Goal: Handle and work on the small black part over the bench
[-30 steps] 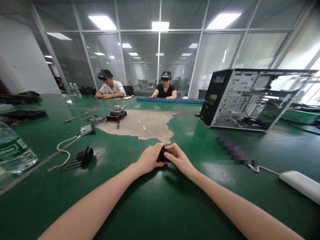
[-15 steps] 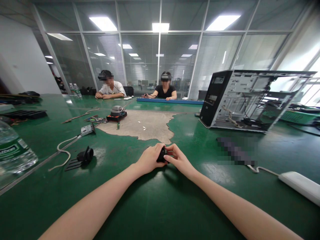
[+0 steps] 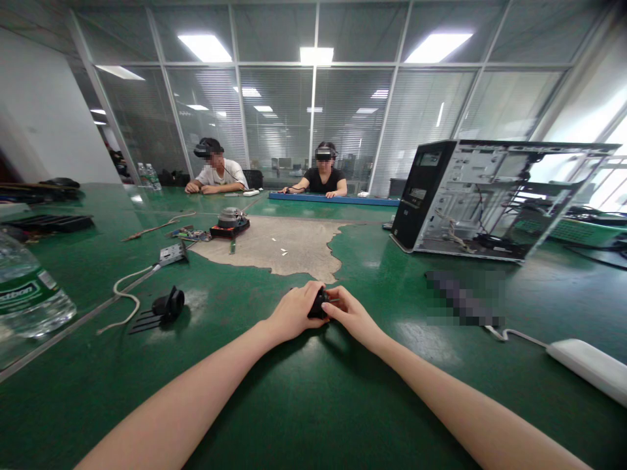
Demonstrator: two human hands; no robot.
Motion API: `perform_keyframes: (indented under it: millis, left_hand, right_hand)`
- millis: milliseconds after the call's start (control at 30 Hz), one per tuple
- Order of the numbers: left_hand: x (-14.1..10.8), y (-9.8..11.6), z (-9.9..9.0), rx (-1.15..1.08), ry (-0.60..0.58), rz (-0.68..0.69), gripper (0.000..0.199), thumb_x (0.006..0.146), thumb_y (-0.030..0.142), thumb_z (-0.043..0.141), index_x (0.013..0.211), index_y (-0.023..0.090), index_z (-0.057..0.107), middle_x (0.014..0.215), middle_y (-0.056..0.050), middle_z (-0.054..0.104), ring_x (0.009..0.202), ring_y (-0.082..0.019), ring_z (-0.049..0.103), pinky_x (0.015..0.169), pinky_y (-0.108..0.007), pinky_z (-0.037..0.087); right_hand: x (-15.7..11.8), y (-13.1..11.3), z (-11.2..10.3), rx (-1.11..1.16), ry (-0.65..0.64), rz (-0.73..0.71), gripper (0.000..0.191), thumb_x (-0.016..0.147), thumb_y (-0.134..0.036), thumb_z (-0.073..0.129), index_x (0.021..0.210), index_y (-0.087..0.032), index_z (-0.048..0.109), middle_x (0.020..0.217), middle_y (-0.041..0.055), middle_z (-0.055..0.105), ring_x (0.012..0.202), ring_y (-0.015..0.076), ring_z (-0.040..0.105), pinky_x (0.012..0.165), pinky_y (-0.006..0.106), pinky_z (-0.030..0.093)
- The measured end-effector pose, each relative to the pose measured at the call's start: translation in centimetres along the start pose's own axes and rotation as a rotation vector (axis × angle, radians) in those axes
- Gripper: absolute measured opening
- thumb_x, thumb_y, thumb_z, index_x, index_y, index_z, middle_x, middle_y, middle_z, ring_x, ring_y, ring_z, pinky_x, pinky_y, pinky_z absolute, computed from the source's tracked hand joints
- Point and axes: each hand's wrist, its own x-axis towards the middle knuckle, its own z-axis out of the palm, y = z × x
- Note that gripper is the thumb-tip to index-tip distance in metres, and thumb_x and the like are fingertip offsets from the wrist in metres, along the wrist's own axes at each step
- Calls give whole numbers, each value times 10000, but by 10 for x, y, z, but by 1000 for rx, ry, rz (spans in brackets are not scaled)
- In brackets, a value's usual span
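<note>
A small black part [image 3: 317, 305] sits between my two hands, just above or on the green tabletop [image 3: 313, 405]. My left hand [image 3: 294, 310] is wrapped round its left side and top. From the right, my right hand [image 3: 349, 313] closes thumb and fingers on its edge. Most of the part is hidden by the fingers, so its exact kind does not show. Off to the left lies a black plastic piece [image 3: 169, 305] with long prongs, apart from both hands.
An open computer case [image 3: 426, 196] stands at right, near a blurred-out dark item [image 3: 463, 297] and a white power strip [image 3: 590, 365]. A water bottle [image 3: 29, 287] is at far left. A fan-like heatsink [image 3: 231, 222] and a metal bracket with cable [image 3: 172, 253] lie beyond. Two people sit opposite.
The view has shifted very slightly. Both hands keep the same hold on the black part, with no clear movement.
</note>
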Motion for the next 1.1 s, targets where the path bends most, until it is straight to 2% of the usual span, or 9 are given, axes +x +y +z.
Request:
perform_keyframes:
  millis: [167, 333, 500, 733, 967, 1100]
  left_hand:
    - [-1, 0, 0, 3, 4, 4, 536, 651, 298, 626, 1095, 199, 343, 1058, -55, 499, 859, -222, 537, 719, -325, 415]
    - [0, 0, 0, -3, 17, -2, 527, 647, 299, 630, 1084, 197, 354, 1049, -52, 503, 840, -221, 539, 708, -324, 419]
    - [0, 1, 0, -17, 13, -6, 512, 643, 303, 633, 1068, 197, 368, 1025, -48, 511, 845, -223, 540, 711, -325, 419]
    - [-1, 2, 0, -34, 21, -11, 533, 638, 284, 631, 1090, 204, 360, 1057, -53, 499, 861, -219, 537, 729, -327, 418]
    - [-1, 1, 1, -25, 17, -24, 534, 629, 293, 637, 1083, 204, 371, 1025, -49, 507, 855, -222, 541, 725, -329, 423]
    - [-1, 1, 1, -9, 22, -15, 532, 630, 287, 635, 1081, 201, 367, 1022, -51, 509, 833, -216, 541, 708, -324, 423]
  right_hand:
    - [-4, -2, 2, 15, 7, -95, 205, 734, -323, 553, 874, -209, 457, 873, 9, 515, 838, 142, 530, 675, 267, 480]
    - [-3, -2, 3, 15, 27, -41, 223, 744, -315, 537, 912, -209, 436, 902, 17, 504, 736, 116, 538, 643, 274, 485]
    - [-2, -3, 3, 23, 23, -29, 249, 739, -296, 543, 941, -203, 431, 920, 29, 493, 755, 122, 538, 635, 272, 483]
    - [-4, -1, 2, 20, -7, -119, 192, 748, -273, 539, 901, -211, 441, 907, 17, 502, 869, 151, 535, 693, 284, 481]
    - [-2, 2, 0, 2, 21, -51, 293, 722, -296, 566, 966, -197, 436, 943, 42, 509, 816, 147, 547, 691, 308, 477]
    - [-1, 2, -1, -7, -24, -61, 246, 726, -293, 567, 927, -197, 460, 911, 30, 530, 830, 146, 542, 714, 302, 468]
